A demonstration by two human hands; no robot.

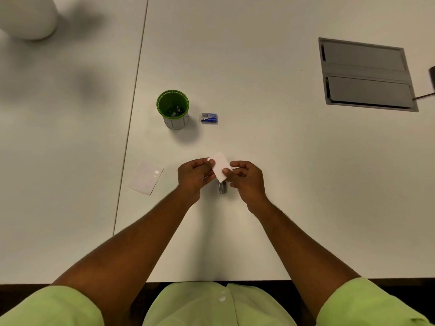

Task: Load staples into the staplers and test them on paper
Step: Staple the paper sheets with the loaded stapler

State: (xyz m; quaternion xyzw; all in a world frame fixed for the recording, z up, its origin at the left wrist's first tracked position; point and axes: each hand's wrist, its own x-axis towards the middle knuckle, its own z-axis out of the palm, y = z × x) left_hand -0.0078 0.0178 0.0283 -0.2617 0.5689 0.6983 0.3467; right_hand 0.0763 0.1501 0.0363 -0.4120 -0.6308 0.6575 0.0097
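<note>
Paper slip (220, 166) — small, white, rectangular, flat and matte; held tilted above the table between both hands. Left hand (194, 176) pinches its left edge, fingers curled; right hand (247, 178) pinches its near right corner with the thumb on top.

Stapler (222, 187) — small, grey metal, narrow; lies on the table just below the slip, between the hands, partly hidden.

Staple box (209, 118) — small blue cardboard, one end open showing silvery contents; farther off, just right of the cup.

Cup (173, 109) — round, green ribbed rim and interior, pale outer wall; small dark items inside, unclear.

Second paper sheet (146, 178) — white, rectangular, flat on the left.

Table (282, 184) — smooth white, with a seam; grey rectangular hatch (366, 74) at far right.
</note>
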